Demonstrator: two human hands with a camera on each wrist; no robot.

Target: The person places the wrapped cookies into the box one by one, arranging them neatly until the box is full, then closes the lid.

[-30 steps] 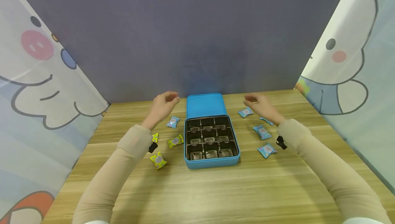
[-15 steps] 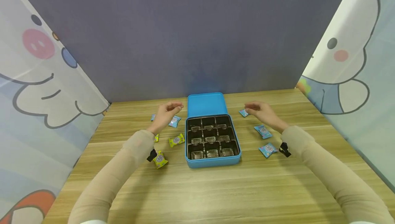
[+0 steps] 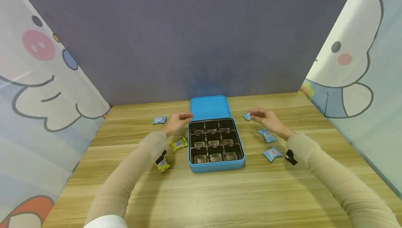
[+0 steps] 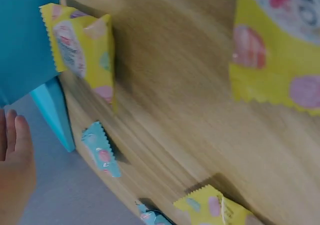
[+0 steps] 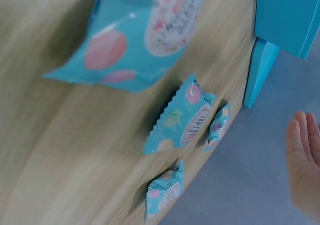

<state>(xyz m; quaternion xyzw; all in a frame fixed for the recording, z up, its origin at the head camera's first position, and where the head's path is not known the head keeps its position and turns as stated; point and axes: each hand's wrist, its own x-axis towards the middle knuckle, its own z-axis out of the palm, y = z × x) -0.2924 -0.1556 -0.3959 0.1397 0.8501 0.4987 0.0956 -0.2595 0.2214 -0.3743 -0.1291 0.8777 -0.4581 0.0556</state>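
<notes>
My left hand [image 3: 178,122] hovers by the back left corner of a blue tin [image 3: 216,166], fingers loosely bent and nothing held. The tin's lid [image 3: 209,107] is folded back, and a dark tray with several compartments [image 3: 213,139] fills it. On the other side my right hand [image 3: 267,120] is above the table, its fingertips overlapping a blue wrapped candy [image 3: 246,116] in the head view; it holds nothing. Both wrist views show relaxed fingers, the left [image 4: 22,145] and the right [image 5: 300,140], apart from the candies.
Left of the tin lie yellow wrapped candies [image 3: 179,144] [image 4: 82,52] and a blue candy [image 3: 159,120]. More blue candies [image 3: 267,135] [image 5: 182,117] lie to the right. My sleeves cover part of the wooden table [image 3: 201,200]. A grey panel [image 3: 201,39] stands behind.
My left hand has moved right and nearer, toward the tin's corner, uncovering a blue candy on the left. The right hand has come slightly nearer. The candies and tin stay in place.
</notes>
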